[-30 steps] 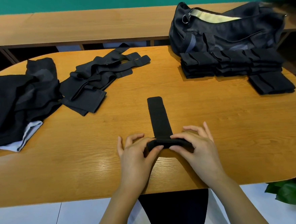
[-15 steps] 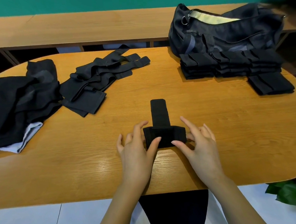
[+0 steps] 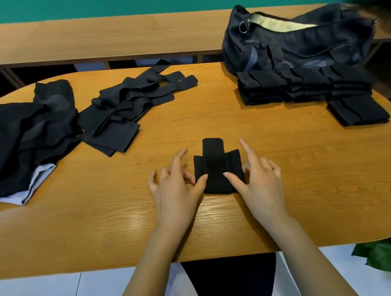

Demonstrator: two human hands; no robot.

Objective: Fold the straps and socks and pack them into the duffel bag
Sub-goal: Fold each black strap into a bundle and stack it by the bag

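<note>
A black strap [image 3: 216, 167] lies mid-table, folded into a thick wad with a short tail sticking out on its far side. My left hand [image 3: 174, 191] pinches its left edge, thumb on top. My right hand [image 3: 259, 182] pinches its right edge, thumb on top and index finger raised. The dark duffel bag [image 3: 298, 46] stands unzipped at the back right. In front of the bag sits a row of folded black pieces [image 3: 301, 85], with one more folded stack [image 3: 358, 111] nearer the right edge. Unfolded straps [image 3: 127, 106] lie in a loose heap at the back left.
A pile of dark garments [image 3: 22, 136] with a pale lining covers the table's left end. The wooden table [image 3: 286, 199] has a rounded right end. A long wooden bench [image 3: 112, 38] runs behind it. A green plant [image 3: 387, 254] stands low at the right.
The strap has been folded further away from me, so its flat tail is much shorter. Both hands moved forward with the wad.
</note>
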